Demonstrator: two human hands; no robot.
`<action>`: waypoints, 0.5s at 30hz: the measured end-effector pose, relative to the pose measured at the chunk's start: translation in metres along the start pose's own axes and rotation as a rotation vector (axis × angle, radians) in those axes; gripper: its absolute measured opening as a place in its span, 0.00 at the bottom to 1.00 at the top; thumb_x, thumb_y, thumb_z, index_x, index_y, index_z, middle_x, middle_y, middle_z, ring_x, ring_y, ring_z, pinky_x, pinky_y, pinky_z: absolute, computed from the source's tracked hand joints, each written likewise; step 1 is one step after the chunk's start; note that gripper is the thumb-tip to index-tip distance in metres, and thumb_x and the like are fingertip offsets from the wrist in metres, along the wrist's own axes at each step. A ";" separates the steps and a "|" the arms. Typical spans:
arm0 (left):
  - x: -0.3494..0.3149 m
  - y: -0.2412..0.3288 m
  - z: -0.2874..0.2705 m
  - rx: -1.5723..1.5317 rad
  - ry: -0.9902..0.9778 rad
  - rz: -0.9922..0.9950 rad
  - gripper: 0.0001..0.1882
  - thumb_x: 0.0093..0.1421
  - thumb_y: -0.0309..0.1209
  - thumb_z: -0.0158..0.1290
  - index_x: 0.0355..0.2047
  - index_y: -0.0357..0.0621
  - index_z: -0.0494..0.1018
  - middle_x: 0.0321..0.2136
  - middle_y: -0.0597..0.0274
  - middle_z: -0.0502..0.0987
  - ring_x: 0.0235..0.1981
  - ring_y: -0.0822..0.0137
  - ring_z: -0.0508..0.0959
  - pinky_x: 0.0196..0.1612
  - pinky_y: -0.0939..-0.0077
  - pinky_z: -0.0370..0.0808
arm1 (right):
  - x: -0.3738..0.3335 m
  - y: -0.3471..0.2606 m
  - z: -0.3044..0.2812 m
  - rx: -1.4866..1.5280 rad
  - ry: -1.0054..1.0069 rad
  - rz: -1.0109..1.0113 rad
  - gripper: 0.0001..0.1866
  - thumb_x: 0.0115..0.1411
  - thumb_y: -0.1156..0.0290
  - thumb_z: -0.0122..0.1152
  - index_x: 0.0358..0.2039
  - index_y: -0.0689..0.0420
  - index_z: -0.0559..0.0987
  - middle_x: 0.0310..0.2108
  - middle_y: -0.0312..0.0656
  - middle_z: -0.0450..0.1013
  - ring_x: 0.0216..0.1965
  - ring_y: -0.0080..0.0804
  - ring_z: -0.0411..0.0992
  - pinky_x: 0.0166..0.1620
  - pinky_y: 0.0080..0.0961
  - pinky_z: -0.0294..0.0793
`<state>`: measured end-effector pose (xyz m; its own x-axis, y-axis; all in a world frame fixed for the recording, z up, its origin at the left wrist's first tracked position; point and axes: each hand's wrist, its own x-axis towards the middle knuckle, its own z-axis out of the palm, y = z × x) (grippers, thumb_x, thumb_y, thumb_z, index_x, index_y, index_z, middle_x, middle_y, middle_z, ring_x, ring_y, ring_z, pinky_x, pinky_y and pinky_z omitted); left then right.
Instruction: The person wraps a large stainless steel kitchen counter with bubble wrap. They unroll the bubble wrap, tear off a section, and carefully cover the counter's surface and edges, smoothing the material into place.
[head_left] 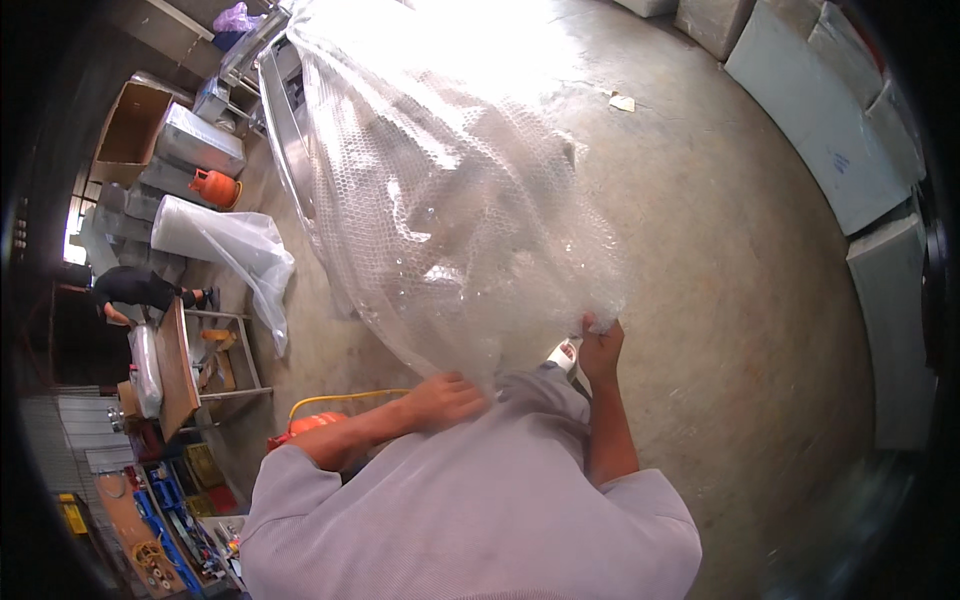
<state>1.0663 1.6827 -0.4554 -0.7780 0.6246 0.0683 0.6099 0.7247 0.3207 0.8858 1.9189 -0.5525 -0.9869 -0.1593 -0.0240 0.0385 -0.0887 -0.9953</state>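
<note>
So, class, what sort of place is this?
Probably a workshop or packing area: bare grey concrete floor, a large clear bubble-wrap sheet in both hands, an open brown cardboard box and an orange gas cylinder.

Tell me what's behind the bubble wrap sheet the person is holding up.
Through the bubble wrap, a long metal frame and concrete floor show dimly. Both hands, left and right, grip it; finer detail is covered.

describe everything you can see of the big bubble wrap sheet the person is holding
The bubble wrap sheet is large, clear plastic covered in small round bubbles, glaring white near the top where light hits it. It hangs loosely in front of the person, crumpled into folds, veiling a long metal piece behind it. The left hand grips its lower edge, and the right hand pinches the lower right corner.
</note>
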 end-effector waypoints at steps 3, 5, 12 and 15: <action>0.005 0.011 0.006 -0.065 -0.002 -0.020 0.10 0.56 0.31 0.53 0.39 0.44 0.74 0.27 0.66 0.72 0.28 0.67 0.77 0.33 0.71 0.73 | 0.000 -0.008 -0.032 -0.053 0.165 0.042 0.17 0.70 0.59 0.59 0.42 0.64 0.78 0.34 0.34 0.75 0.35 0.21 0.70 0.39 0.25 0.71; 0.007 0.016 0.005 -0.074 0.013 0.033 0.09 0.57 0.29 0.55 0.38 0.44 0.74 0.27 0.65 0.73 0.28 0.66 0.77 0.33 0.71 0.74 | 0.009 -0.024 -0.055 0.025 0.177 -0.130 0.12 0.69 0.67 0.58 0.43 0.64 0.78 0.37 0.35 0.75 0.39 0.23 0.69 0.45 0.24 0.70; 0.017 0.011 -0.077 -0.214 0.618 -0.010 0.07 0.59 0.23 0.56 0.37 0.38 0.73 0.23 0.60 0.73 0.20 0.64 0.74 0.26 0.66 0.73 | 0.053 -0.144 -0.100 0.048 -0.188 -0.146 0.24 0.65 0.55 0.61 0.48 0.66 0.76 0.33 0.32 0.73 0.32 0.17 0.68 0.36 0.20 0.69; 0.039 0.006 -0.136 0.031 0.994 -0.085 0.06 0.66 0.26 0.50 0.38 0.35 0.73 0.23 0.57 0.75 0.19 0.64 0.74 0.25 0.70 0.72 | 0.061 -0.193 -0.091 0.171 -0.161 -0.128 0.24 0.63 0.64 0.61 0.55 0.65 0.74 0.39 0.35 0.75 0.35 0.19 0.70 0.38 0.17 0.69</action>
<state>1.0186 1.6717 -0.3222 -0.5836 0.0534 0.8103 0.5387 0.7721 0.3371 0.8042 2.0160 -0.3709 -0.9485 -0.2890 0.1301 -0.0460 -0.2805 -0.9588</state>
